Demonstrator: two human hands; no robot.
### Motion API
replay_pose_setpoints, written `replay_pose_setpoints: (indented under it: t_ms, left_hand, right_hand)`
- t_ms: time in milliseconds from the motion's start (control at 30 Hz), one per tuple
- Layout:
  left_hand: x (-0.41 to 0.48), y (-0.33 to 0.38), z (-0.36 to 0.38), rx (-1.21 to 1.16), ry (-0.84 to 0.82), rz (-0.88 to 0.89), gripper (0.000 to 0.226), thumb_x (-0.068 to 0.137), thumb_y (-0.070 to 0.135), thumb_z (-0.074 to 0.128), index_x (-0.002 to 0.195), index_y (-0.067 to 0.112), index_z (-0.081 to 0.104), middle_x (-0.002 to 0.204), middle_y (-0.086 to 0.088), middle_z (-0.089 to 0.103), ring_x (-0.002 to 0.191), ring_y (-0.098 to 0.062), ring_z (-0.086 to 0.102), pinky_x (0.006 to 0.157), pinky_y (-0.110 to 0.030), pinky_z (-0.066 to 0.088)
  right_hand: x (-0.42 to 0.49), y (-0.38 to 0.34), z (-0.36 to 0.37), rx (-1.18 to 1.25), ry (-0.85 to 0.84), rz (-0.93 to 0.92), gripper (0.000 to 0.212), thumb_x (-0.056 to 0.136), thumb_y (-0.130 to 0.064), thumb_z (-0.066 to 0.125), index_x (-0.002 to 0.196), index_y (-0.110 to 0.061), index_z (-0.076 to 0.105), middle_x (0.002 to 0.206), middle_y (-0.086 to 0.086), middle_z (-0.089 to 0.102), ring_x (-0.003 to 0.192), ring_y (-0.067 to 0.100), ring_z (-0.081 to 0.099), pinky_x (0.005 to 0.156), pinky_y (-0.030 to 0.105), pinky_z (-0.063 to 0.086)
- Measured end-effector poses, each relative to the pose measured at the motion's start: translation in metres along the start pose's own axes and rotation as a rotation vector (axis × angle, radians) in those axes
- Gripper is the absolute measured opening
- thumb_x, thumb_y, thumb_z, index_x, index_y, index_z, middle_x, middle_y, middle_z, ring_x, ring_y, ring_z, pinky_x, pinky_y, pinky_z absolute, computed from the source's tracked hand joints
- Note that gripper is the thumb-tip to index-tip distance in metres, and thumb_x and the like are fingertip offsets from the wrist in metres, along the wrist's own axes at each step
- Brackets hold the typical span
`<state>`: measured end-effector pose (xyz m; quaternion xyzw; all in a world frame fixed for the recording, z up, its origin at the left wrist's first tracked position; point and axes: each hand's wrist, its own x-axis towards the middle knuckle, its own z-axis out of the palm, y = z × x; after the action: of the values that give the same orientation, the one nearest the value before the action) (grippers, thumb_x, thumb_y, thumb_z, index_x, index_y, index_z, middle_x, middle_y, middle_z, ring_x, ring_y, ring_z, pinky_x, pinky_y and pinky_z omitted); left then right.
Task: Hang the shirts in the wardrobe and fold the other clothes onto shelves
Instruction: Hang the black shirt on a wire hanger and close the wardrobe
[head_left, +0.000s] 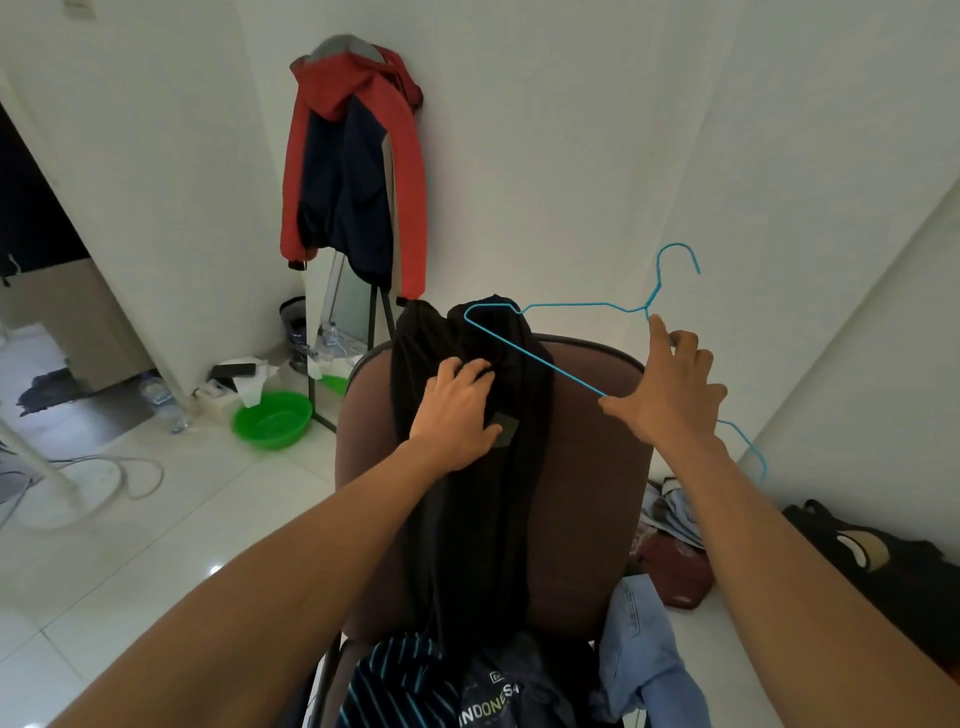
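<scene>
STEP hangering | left hand (457, 410) grips black shirt (483, 530) draped over chair back (597, 467) | right hand (670, 400) holds blue hanger (571, 305), tip at collar | PROGRESS early: shirt unhung, seat pile (467, 686) unfolded

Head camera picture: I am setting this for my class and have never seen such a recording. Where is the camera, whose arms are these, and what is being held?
There is no machine here. A person wears one camera on the head, and it looks down at their own two arms. The left hand grips a black shirt draped over the back of a brown chair. The right hand holds up a blue wire hanger, one end near the shirt's top. More clothes, a striped garment and denim, lie heaped at the seat.
</scene>
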<state>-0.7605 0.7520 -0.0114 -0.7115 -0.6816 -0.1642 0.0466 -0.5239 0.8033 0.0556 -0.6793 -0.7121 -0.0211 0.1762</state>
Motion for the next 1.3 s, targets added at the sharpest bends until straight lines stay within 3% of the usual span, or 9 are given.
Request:
replay_pose_setpoints:
  t_ms: [100, 233, 400, 533, 633, 767, 1033, 1133, 1300]
  left_hand:
    - [-0.011, 0.002, 0.015, -0.068, -0.051, 0.134, 0.074, 0.086, 0.046, 0.067, 0.148, 0.014, 0.042, 0.155, -0.001, 0.038, 0.139, -0.023, 0.03, 0.113, -0.04, 0.034]
    - [-0.017, -0.005, 0.025, -0.165, -0.043, 0.118, 0.073, 0.088, 0.045, 0.066, 0.149, 0.016, 0.04, 0.157, 0.0, 0.036, 0.138, -0.022, 0.039, 0.114, -0.042, 0.034]
    - [-0.003, -0.007, 0.018, -0.293, 0.197, -0.004, 0.051, 0.089, 0.034, 0.067, 0.135, 0.018, 0.052, 0.139, -0.004, 0.038, 0.101, -0.024, 0.06, 0.093, -0.044, 0.05]
    - [0.025, -0.01, -0.002, -0.272, 0.305, -0.145, 0.052, 0.094, 0.032, 0.061, 0.142, 0.025, 0.044, 0.145, -0.008, 0.032, 0.123, -0.03, 0.047, 0.095, -0.051, 0.05]
    - [0.05, -0.019, -0.023, -0.282, 0.186, -0.261, 0.049, 0.1, 0.035, 0.052, 0.147, 0.03, 0.039, 0.152, -0.008, 0.023, 0.123, -0.034, 0.051, 0.095, -0.052, 0.05]
    - [0.073, -0.03, -0.038, -0.193, 0.03, -0.306, 0.043, 0.103, 0.036, 0.045, 0.144, 0.024, 0.049, 0.145, -0.012, 0.039, 0.116, -0.036, 0.058, 0.093, -0.049, 0.048]
    - [0.082, -0.038, -0.044, -0.162, 0.068, -0.332, 0.029, 0.096, 0.038, 0.06, 0.114, 0.019, 0.071, 0.122, -0.009, 0.056, 0.1, -0.033, 0.063, 0.078, -0.041, 0.046]
    - [0.079, -0.039, -0.053, -0.132, 0.131, -0.316, 0.015, 0.091, 0.026, 0.066, 0.104, 0.02, 0.072, 0.116, -0.006, 0.062, 0.094, -0.03, 0.064, 0.076, -0.041, 0.052]
    - [0.078, -0.047, -0.068, -0.1, -0.056, -0.193, 0.052, 0.084, -0.003, 0.059, 0.129, 0.022, 0.065, 0.132, -0.004, 0.06, 0.111, -0.031, 0.062, 0.089, -0.043, 0.054]
  right_hand:
    - [0.0, -0.002, 0.001, -0.025, -0.014, -0.01, 0.117, 0.064, -0.048, 0.087, 0.153, -0.027, 0.016, 0.146, 0.006, 0.031, 0.129, 0.031, 0.036, 0.091, 0.054, 0.043]
    - [-0.001, 0.002, 0.006, -0.067, -0.038, 0.002, 0.115, 0.067, -0.049, 0.086, 0.154, -0.027, 0.015, 0.147, 0.007, 0.031, 0.131, 0.031, 0.035, 0.094, 0.056, 0.043]
    - [-0.005, 0.01, 0.011, -0.063, -0.044, 0.026, 0.113, 0.068, -0.051, 0.085, 0.154, -0.027, 0.016, 0.147, 0.006, 0.032, 0.13, 0.031, 0.035, 0.092, 0.055, 0.043]
    - [-0.003, 0.011, 0.013, -0.077, -0.026, 0.018, 0.114, 0.068, -0.051, 0.085, 0.155, -0.027, 0.016, 0.147, 0.006, 0.032, 0.13, 0.031, 0.035, 0.091, 0.054, 0.044]
    - [-0.001, 0.011, 0.013, -0.087, -0.016, 0.014, 0.113, 0.069, -0.05, 0.085, 0.155, -0.027, 0.015, 0.148, 0.007, 0.032, 0.131, 0.031, 0.035, 0.092, 0.056, 0.044]
    - [0.001, 0.011, 0.013, -0.088, -0.014, 0.013, 0.113, 0.069, -0.049, 0.085, 0.155, -0.027, 0.015, 0.148, 0.007, 0.031, 0.131, 0.031, 0.034, 0.093, 0.056, 0.043]
    - [0.004, 0.012, 0.013, -0.098, 0.002, -0.014, 0.115, 0.069, -0.05, 0.085, 0.155, -0.027, 0.013, 0.148, 0.006, 0.031, 0.131, 0.031, 0.035, 0.093, 0.055, 0.043]
    - [0.002, 0.012, 0.013, -0.104, 0.022, -0.023, 0.115, 0.069, -0.05, 0.085, 0.155, -0.027, 0.013, 0.148, 0.006, 0.031, 0.13, 0.032, 0.036, 0.092, 0.055, 0.043]
    - [-0.003, 0.011, 0.008, -0.098, 0.055, -0.039, 0.115, 0.069, -0.048, 0.086, 0.155, -0.028, 0.012, 0.149, 0.006, 0.03, 0.129, 0.031, 0.037, 0.095, 0.056, 0.043]
